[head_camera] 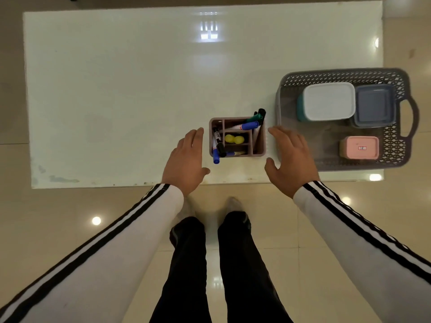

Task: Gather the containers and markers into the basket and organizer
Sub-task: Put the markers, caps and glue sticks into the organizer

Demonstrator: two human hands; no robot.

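Observation:
A mauve desk organizer (260, 145) stands near the table's front edge, holding several markers (250, 124) with blue, green and black caps and two yellow items (234, 139) in its middle cell. My left hand (187, 159) hovers open just left of it; my right hand (291, 159) hovers open just right of it. Neither touches it. To the right a grey perforated basket (394, 157) holds a teal container with a white lid (328, 101), a blue-grey container (373, 108) and a small pink container (360, 147).
The white glossy table (116, 89) stretches far to the left and back. The basket overhangs the table's right edge, its handle (414, 117) pointing right. My legs and a tiled floor (70, 206) lie below the front edge.

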